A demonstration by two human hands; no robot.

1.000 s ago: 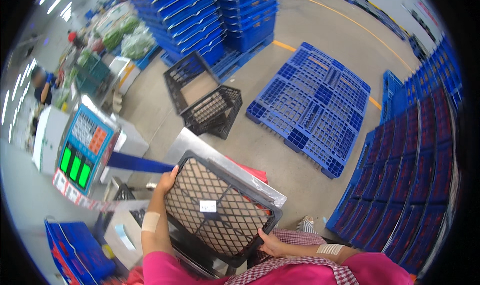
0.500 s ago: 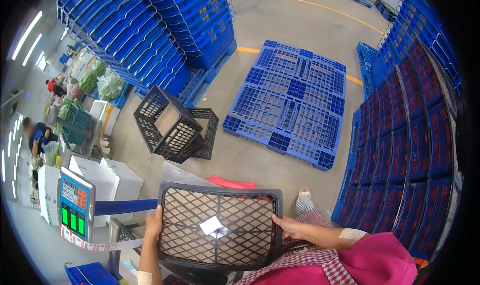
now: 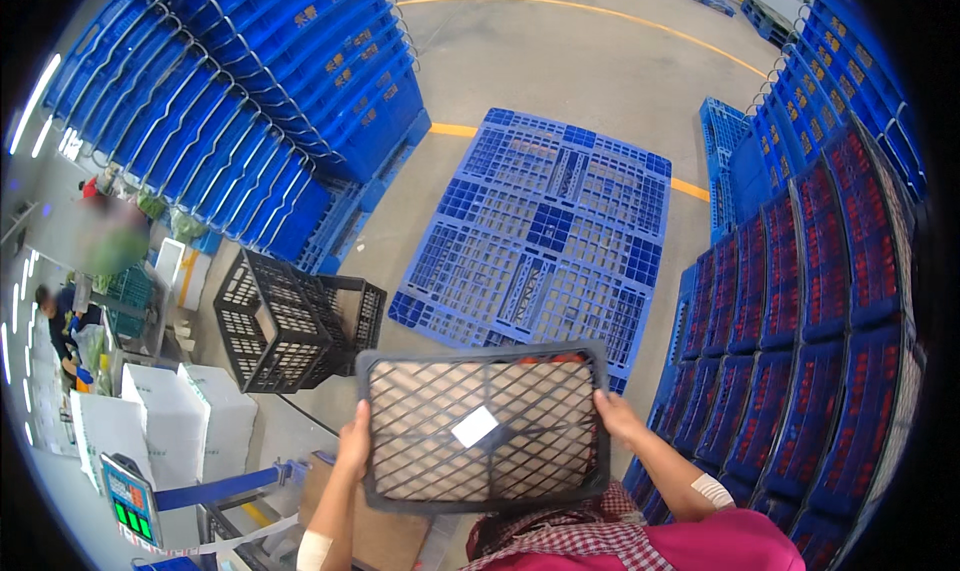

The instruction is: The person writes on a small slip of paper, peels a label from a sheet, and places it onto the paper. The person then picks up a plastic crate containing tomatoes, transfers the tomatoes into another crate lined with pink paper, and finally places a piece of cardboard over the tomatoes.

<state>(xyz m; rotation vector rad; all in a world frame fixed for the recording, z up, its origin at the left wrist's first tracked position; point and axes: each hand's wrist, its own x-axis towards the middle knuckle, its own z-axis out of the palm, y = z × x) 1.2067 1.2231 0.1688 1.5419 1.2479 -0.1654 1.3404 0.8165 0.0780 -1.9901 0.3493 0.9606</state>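
A black plastic crate [image 3: 530, 461] with a diamond lattice over its top is held level in front of my body. Brown board shows beneath the lattice, a white label [image 3: 475, 427] lies near its middle, and some red shows at its far and right edges. My left hand [image 3: 355, 441] is closed on the crate's left side. On the opposite side, my right hand [image 3: 618, 419] grips the rim; the crate hides some of its fingers. Just beyond the crate, a blue plastic pallet [image 3: 550, 227] lies on the floor, its near edge partly covered.
Two black crates [image 3: 275, 326] stand tilted at the left, near tall stacks of blue crates [image 3: 370, 121]. Loaded dark blue crates [image 3: 765, 301] form a wall on the right. White boxes [image 3: 165, 421] and a scale display [image 3: 132, 501] are at lower left. Another person [image 3: 62, 336] works farther left.
Both hands have carried the black crate rightward and slightly up in view, over the pallet's near edge. The scale and tilted crates have shifted left and down as my view moved.
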